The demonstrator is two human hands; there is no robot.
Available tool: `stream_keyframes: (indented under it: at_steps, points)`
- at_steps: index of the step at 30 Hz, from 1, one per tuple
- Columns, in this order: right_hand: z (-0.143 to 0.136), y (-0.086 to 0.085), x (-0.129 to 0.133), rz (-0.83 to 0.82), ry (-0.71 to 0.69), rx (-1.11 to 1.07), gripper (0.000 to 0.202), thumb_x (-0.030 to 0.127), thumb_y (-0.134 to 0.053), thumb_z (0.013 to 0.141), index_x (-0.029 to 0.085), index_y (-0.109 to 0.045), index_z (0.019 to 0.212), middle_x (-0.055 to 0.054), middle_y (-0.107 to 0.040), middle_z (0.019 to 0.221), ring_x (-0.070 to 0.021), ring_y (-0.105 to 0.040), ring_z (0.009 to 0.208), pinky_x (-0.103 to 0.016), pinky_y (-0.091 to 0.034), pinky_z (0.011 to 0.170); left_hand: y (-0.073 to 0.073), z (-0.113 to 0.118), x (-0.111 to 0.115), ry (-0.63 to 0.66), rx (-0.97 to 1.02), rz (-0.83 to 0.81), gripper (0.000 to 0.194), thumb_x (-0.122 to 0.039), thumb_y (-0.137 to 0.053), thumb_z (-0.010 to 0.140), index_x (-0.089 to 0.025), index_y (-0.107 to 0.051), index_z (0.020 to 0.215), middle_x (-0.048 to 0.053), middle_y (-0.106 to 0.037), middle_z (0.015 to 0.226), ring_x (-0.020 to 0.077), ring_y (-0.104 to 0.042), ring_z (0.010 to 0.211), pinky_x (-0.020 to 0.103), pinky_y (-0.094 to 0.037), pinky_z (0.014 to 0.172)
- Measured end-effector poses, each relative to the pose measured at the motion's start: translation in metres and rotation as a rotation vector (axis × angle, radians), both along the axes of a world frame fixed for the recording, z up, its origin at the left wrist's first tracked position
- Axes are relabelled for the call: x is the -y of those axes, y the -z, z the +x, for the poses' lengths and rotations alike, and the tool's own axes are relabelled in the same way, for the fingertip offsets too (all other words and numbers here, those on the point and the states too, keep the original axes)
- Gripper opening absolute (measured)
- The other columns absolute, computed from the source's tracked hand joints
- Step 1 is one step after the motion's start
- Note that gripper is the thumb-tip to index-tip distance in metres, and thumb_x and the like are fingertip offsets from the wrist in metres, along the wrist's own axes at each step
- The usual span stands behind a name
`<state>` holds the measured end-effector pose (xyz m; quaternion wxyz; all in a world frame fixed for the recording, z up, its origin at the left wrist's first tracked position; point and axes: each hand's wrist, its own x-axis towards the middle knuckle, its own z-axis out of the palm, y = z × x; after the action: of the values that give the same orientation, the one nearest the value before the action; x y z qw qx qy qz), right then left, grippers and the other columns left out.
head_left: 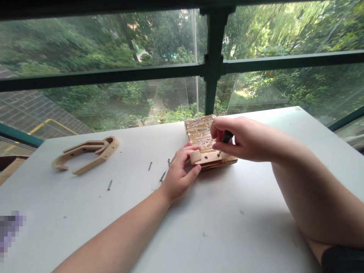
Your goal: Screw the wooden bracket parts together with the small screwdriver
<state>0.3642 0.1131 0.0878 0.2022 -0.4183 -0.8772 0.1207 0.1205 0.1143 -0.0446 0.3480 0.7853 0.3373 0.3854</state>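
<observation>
A block wrapped in brown tape, its top pitted with holes, lies near the far edge of the table. Along its front side rests a beige hook with screw holes; a dark screw sits in one of them. My left hand is closed around the hook's curled left end and the block's side. In my right hand is a screwdriver with a black handle, held tilted. Its tip meets the hook at the right-hand hole; whether a screw is under it I cannot make out.
Several loose screws lie on the white table left of my left hand. Farther left are more beige hooks, lying together. A green-framed window stands behind the far edge. A cardboard box is beyond the left edge.
</observation>
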Motion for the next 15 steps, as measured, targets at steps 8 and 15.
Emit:
stream_keyframes:
  at_steps: [8,15]
  points:
    - [0.000,-0.004,0.008,-0.152,-0.088,-0.047,0.022,0.024,-0.062,0.086,0.022,-0.057,0.107,-0.001,-0.067,0.086,-0.0127,-0.055,0.069,-0.025,-0.039,0.063,0.000,0.000,0.000,0.001,-0.005,-0.017,0.035,-0.034,-0.062,0.094,-0.025,-0.056,0.127,0.010,-0.054,0.148,0.0286,-0.031,0.154,0.051,-0.029,0.126]
    - [0.002,-0.007,0.010,-0.180,-0.088,-0.024,0.026,0.012,-0.055,0.085,0.023,-0.058,0.108,-0.003,-0.069,0.092,-0.0155,-0.059,0.078,-0.026,-0.042,0.069,0.000,0.000,0.000,0.001,-0.005,-0.006,0.036,-0.034,-0.062,0.093,-0.025,-0.056,0.128,0.010,-0.055,0.147,0.0284,-0.033,0.153,0.051,-0.031,0.125]
